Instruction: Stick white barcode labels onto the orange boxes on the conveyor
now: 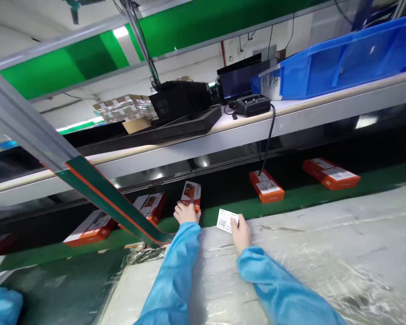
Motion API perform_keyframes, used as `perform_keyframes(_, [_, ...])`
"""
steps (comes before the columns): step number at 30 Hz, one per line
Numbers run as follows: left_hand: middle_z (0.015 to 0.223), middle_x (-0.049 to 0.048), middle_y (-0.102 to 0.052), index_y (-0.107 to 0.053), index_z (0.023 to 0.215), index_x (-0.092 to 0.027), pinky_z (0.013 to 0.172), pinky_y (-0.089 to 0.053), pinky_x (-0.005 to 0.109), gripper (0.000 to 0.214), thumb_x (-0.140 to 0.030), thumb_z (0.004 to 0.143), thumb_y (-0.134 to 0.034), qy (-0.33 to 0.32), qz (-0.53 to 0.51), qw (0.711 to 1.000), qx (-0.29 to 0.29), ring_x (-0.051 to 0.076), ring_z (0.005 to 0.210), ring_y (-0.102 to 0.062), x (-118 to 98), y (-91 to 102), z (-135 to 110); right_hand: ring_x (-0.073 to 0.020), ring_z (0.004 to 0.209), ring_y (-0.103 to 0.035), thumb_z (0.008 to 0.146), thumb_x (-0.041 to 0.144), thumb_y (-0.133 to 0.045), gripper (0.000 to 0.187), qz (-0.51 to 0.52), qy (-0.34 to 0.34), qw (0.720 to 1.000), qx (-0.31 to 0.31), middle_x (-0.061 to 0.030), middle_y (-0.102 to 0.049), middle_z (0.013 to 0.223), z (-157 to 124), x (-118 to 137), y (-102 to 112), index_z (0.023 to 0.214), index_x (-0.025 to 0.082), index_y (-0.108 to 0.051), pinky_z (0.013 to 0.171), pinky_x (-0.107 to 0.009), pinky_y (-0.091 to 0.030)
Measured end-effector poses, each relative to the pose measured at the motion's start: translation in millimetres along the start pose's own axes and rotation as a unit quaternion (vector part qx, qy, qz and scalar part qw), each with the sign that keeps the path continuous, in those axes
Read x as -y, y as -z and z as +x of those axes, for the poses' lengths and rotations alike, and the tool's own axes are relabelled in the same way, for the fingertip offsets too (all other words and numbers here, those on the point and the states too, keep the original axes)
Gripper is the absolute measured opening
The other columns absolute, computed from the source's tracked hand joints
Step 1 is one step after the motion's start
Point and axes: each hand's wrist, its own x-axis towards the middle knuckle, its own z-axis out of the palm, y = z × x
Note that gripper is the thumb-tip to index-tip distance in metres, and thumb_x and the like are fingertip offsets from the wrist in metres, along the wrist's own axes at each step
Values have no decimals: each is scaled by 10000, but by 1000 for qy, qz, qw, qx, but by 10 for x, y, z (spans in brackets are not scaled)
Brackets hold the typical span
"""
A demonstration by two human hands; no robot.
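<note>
My left hand [186, 213] reaches to the belt, its fingers closed round the near end of a small orange and white box [191, 192] with a printed top. In my right hand [242, 233] a white card [226, 220] with rows of small black print is pinched between thumb and fingers. The card is above the near edge of the belt, to the right of the box. Both forearms are in blue sleeves.
The dark conveyor belt [219, 198] carries other orange boxes: one box [266, 186] and another box [331, 173] rightward, several leftward. A slanted metal post [30, 117] stands left. The shelf above holds a blue bin [341, 67] and a black charger [252, 106]. Another person's blue sleeve [3, 307] shows lower left.
</note>
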Motion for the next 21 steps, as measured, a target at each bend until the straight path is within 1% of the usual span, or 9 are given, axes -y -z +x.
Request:
perform_keyframes(3, [1408,166,-340,-570,1290,-305,985,-322,524,545,-481,783,-663,-137,-18,987,-78,374,1243,-352,-34,-57,-213,-236,666,-556,856,581,-366,381,18,-5,1000,-8,-44,-607,751,23,-18,-12,802,211,-439,583,-265,-350])
perform_keyframes(6, [1415,123,-377,-546,1326,-268,1081,-258,566,521,-419,832,-611,-266,-91,951,-131,368,1308,-303,-89,-130,-371,-237,702,-573,858,593,-368,394,41,-10,999,-18,-48,-614,780,52,-32,2,814,209,-443,605,-267,-385])
perform_keyframes(8, [1425,115,-374,-496,1368,-223,1117,-257,557,548,-333,839,-593,-324,-156,921,-147,367,1365,-238,-120,-164,-428,-238,728,-585,865,606,-375,408,59,-16,998,-29,-53,-616,800,88,-30,34,821,205,-440,623,-269,-418])
perform_keyframes(10, [1461,135,-316,-444,1389,-168,1126,-296,528,557,-255,851,-556,-344,-231,897,-156,351,1405,-188,-135,-182,-454,-239,760,-597,867,616,-382,421,79,-20,996,-40,-64,-621,836,154,-16,68,839,201,-443,637,-272,-451])
perform_keyframes(13, [1529,185,-125,-356,1414,-128,1114,-346,493,578,-193,863,-517,-323,-337,869,-164,329,1419,-197,-126,-205,-453,-245,798,-607,847,622,-412,435,103,-20,993,-49,-81,-628,886,331,40,65,876,192,-467,651,-279,-486])
perform_keyframes(15, [1540,207,-23,-309,1429,-124,1115,-341,500,603,-195,866,-513,-279,-387,860,-180,336,1416,-210,-110,-241,-434,-251,803,-607,821,622,-446,439,111,-19,992,-48,-85,-629,879,500,105,-1,871,188,-490,648,-284,-495])
perform_keyframes(16, [1539,213,-16,-297,1433,-128,1113,-342,503,611,-206,867,-515,-248,-407,858,-189,340,1413,-216,-104,-268,-420,-253,800,-606,808,617,-464,435,113,-19,992,-46,-84,-629,867,594,147,-53,861,187,-502,647,-285,-497])
perform_keyframes(18, [1530,224,-64,-270,1443,-134,1087,-385,479,633,-239,872,-522,-176,-447,857,-185,330,1380,-300,-97,-334,-390,-254,795,-607,790,587,-495,408,116,-19,992,-35,-78,-629,838,787,252,-180,839,183,-525,655,-286,-500])
perform_keyframes(21, [1470,208,-273,-208,1467,-143,1014,-475,401,681,-280,879,-524,-102,-491,857,-116,260,1238,-494,-115,-407,-360,-252,808,-617,778,488,-511,329,119,-25,993,-7,-77,-633,830,1040,438,-374,843,170,-561,678,-285,-510])
